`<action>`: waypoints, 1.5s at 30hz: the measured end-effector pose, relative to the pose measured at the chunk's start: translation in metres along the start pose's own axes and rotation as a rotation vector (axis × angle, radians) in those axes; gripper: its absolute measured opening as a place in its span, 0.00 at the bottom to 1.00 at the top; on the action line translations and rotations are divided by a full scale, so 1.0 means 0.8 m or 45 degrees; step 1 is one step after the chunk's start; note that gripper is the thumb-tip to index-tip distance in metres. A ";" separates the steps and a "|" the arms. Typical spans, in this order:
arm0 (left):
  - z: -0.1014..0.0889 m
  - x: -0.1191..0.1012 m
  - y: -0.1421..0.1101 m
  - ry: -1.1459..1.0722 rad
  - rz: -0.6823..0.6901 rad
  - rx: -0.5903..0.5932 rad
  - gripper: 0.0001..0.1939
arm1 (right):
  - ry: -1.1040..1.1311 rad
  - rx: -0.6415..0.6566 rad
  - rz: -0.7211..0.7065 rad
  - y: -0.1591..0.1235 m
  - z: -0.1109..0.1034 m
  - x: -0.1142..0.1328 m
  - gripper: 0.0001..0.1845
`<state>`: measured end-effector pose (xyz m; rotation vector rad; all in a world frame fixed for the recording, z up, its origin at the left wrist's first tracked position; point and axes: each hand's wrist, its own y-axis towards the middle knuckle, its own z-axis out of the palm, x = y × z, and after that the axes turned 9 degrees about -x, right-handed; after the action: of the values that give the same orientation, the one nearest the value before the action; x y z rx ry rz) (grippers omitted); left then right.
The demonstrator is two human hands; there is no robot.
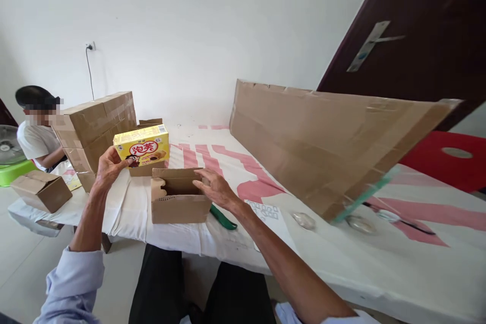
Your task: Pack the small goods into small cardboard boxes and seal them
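My left hand is closed on the left end of a yellow snack box with red lettering and a picture of filled puffs. The box is held up over the table, in front of another brown carton. Below and to its right, an open cardboard box stands near the table's front edge. My right hand rests at that box's right rim, its fingers spread and stretched over the opening. The inside of the cardboard box is mostly in shadow. A green object lies just right of it, partly hidden.
Stacked taped cartons stand at the left, with a small box by the table end. A large cardboard panel leans across the right. A printed sheet and clear tape-like rolls lie nearby. Another person sits far left.
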<state>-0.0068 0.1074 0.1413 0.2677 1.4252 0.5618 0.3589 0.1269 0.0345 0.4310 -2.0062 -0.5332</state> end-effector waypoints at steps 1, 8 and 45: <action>-0.006 0.005 0.005 0.012 -0.006 -0.033 0.39 | -0.018 -0.001 0.007 -0.002 -0.002 -0.005 0.22; -0.044 0.071 0.021 0.096 -0.157 -0.193 0.42 | -0.132 0.170 -0.211 -0.032 -0.023 0.005 0.21; -0.059 0.282 0.058 0.718 -0.381 -0.296 0.28 | -0.864 0.160 -0.915 -0.066 -0.006 -0.014 0.19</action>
<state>-0.0523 0.2558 -0.0355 -0.3127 1.8791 0.5714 0.3724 0.0871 -0.0002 1.1957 -2.5100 -1.1077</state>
